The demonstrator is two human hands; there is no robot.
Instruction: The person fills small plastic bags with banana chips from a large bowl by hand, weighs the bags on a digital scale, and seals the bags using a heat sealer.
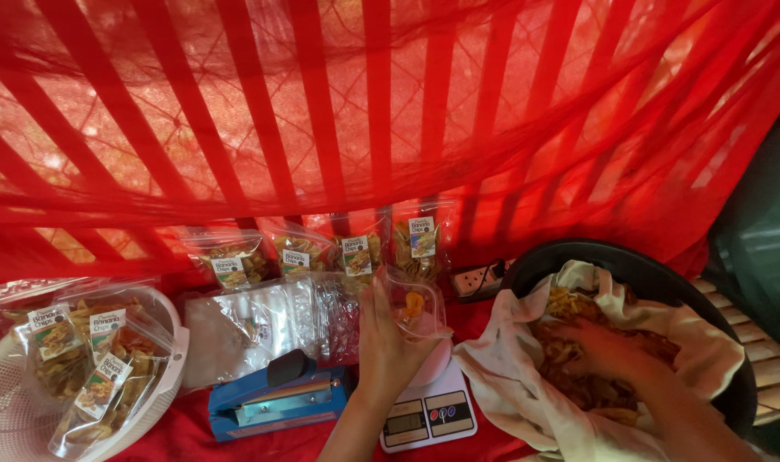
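The left hand [388,342] is closed around a clear, crinkly plastic pouch [414,301], holding it upright with its mouth open above a small white digital scale [428,412]; a few orange-yellow chips show through the glossy film. The scale is flat and square-cornered, with a grey display and round buttons along its near edge, and it sits on the red cloth [184,436] near that cloth's front edge.

The right hand [608,351] is plunged among the fried chips [578,376] piled in a round black tub [646,265] lined with a soft, creased cream cloth [510,376]; the fingers are buried in the heap (and blurred), so I cannot tell whether they are curled around any chips or spread loose. The chips look thin, curled and brittle, golden to reddish in this light.

Just left of the scale lies a blue heat sealer [274,398], a long boxy bar with a dark knob on top. Behind it is a slack stack of empty transparent bags [261,321]. A row of filled, labelled packets [321,252] stands along the cloth's far edge, leaning against red striped netting [364,103] that drapes overhead. At the left edge, a white perforated plastic basket [5,402] holds more sealed packets [90,359]. A white power strip [475,280] lies between the tub and the standing packets.
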